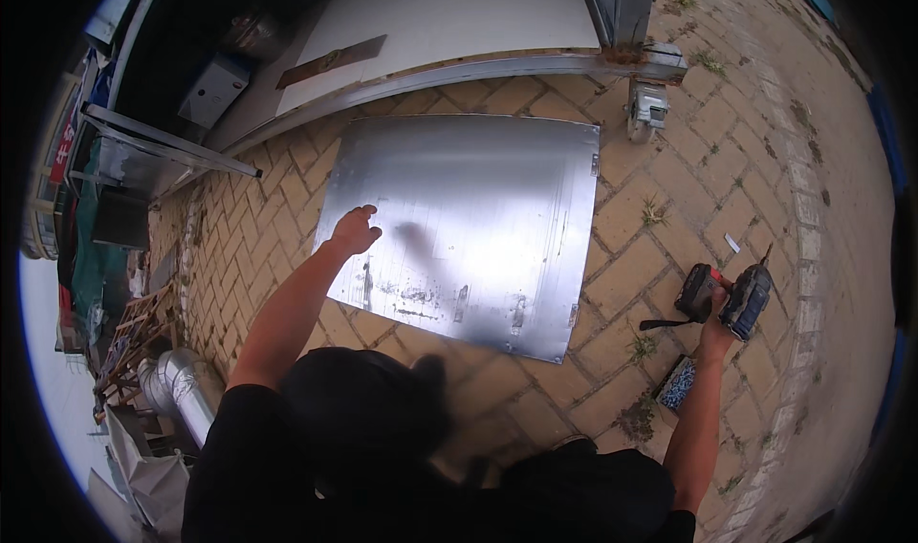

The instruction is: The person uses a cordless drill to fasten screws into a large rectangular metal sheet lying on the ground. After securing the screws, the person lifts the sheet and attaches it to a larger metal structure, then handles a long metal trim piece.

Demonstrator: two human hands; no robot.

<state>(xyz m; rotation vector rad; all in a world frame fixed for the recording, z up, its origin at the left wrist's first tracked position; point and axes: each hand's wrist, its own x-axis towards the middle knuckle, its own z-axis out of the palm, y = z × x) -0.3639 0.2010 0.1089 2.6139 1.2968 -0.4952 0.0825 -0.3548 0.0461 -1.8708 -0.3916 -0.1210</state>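
Nearby, small blue-patterned box (677, 382) beside right forearm (695, 428). Right hand (719, 325) wrapped round the grip of a dark cordless drill (749, 302), bit pointing away from the body. Left hand (357, 230) holds nothing, fingers parted, over the left side of a shiny metal sheet (478, 218); touching or not, cannot tell. Sheet lies on brick paving (626, 242). Beyond: caster (648, 111), white board (478, 12), brown strip (333, 60) on it.
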